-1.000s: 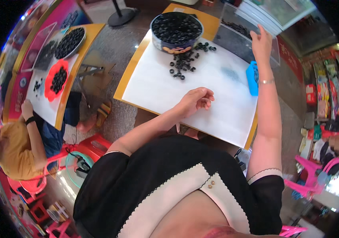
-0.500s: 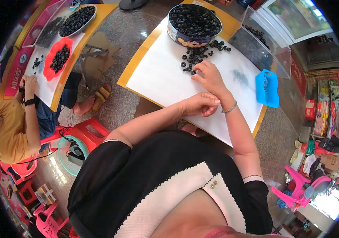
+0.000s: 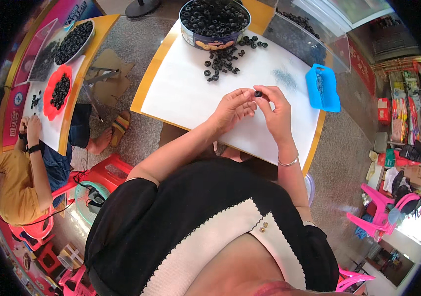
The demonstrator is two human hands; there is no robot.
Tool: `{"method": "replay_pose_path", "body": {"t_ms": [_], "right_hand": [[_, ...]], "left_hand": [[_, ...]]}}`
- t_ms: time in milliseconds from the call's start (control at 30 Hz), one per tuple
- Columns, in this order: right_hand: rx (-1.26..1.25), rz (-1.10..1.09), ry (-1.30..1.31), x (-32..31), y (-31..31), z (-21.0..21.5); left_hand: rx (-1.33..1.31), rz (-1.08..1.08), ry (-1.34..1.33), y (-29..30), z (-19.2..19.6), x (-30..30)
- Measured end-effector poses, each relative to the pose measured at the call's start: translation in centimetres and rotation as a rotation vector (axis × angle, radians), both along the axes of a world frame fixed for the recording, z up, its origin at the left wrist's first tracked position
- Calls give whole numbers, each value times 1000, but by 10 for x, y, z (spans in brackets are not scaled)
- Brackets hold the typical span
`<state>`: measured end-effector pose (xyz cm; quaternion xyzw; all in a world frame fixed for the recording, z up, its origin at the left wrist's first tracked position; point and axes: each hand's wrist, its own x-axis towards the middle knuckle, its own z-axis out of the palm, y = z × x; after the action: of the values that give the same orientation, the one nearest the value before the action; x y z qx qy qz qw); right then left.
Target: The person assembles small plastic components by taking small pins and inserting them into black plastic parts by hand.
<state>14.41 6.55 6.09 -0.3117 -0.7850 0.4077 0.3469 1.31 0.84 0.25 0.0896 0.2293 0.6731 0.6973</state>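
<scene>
Above the white sheet (image 3: 171,93) on the table, my right hand (image 3: 278,113) pinches a small black ring-shaped part (image 3: 258,93) between thumb and fingertips. Close beside it is my left hand (image 3: 232,109), its thumb and forefinger pressed together next to the part; whatever they may hold is too small to make out. Farther back, loose black ring parts (image 3: 223,61) lie scattered in front of a round tin (image 3: 210,42) heaped with the same parts. Right of them, a thin patch of tiny blue-grey pieces (image 3: 284,78) is spread on the sheet.
A blue scoop-like tray (image 3: 330,98) stands at the table's right edge, near a clear plastic panel (image 3: 304,42). On the left, a person (image 3: 20,182) works at another table with a red dish (image 3: 51,106) of black parts. A red stool (image 3: 107,172) stands between.
My right hand has drawn back from the loose pile with a black part. My left hand has uncurled from a fist and come up beside it. The whole view has shifted slightly.
</scene>
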Motion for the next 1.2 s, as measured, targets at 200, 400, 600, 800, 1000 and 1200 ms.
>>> {"method": "replay_pose_path", "body": {"t_ms": [200, 400, 600, 800, 1000, 1200], "right_hand": [[104, -76, -37, 4, -18, -3], [-21, -112, 22, 12, -20, -9], [73, -136, 17, 11, -22, -14], [-6, -111, 74, 14, -20, -14], [-262, -166, 176, 21, -19, -28], [-397, -214, 261, 17, -25, -34]], "left_hand": [[40, -24, 101, 1, -18, 4], [45, -61, 100, 1, -19, 3], [55, -128, 131, -1, -13, 2], [127, -32, 185, -1, -16, 4], [98, -24, 259, -1, -12, 7], [0, -72, 169, 1, -11, 7]]}}
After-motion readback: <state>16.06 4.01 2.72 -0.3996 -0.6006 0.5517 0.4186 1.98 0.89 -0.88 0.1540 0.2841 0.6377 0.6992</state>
